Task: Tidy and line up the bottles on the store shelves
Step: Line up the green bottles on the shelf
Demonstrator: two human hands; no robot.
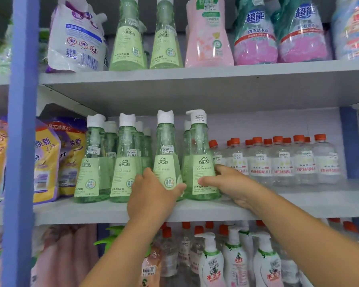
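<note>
Several green pump bottles with white caps stand in a front row on the middle shelf (298, 204), with more of the same behind them. My left hand (151, 195) grips the lower part of the third green bottle (166, 150), fingers on its left side and thumb across its front. My right hand (230, 183) grips the fourth green bottle (199, 154), thumb on its label and fingers round its right side. Both bottles stand upright on the shelf, close together. The two green bottles further left (124, 158) stand untouched.
Clear bottles with orange caps (282, 160) crowd the shelf right of my right hand. Refill pouches (48, 162) stand at the left beside a blue upright post (21, 141). The upper shelf holds green, pink and teal bottles; the lower shelf holds white pump bottles (234, 264).
</note>
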